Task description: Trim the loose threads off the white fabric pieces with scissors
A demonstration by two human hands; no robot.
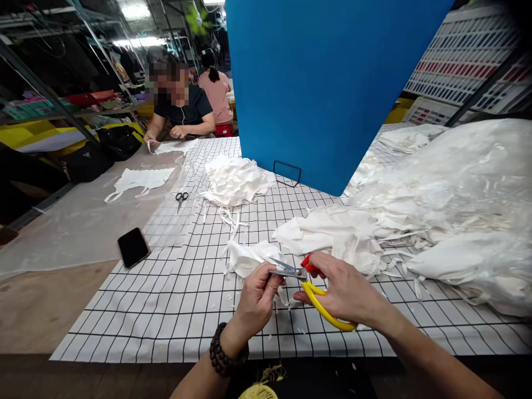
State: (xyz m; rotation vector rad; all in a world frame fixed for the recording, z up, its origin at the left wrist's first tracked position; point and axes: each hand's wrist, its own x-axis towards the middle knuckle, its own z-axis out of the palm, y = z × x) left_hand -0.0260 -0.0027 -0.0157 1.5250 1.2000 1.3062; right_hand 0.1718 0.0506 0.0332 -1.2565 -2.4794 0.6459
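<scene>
Here, right hand (347, 291) closed around yellow scissors (310, 285), handle partly hidden, left hand (257, 299) pinching white fabric piece (249, 257).

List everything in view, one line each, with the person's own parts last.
white cloth piece: one, white, held at the left hand
scissors: one, yellow and red handles, in the right hand
cloth pile: one, white, mid-table
plastic-wrapped cloth heap: one, white, right
small scissors: one, black, left of the pile
phone: one, black, left table edge
grid cloth: one, white with black lines, over the table
blue board: one, upright
co-workers: two, seated at the far end
left hand: grip on the cloth
right hand: grip on the scissors
</scene>
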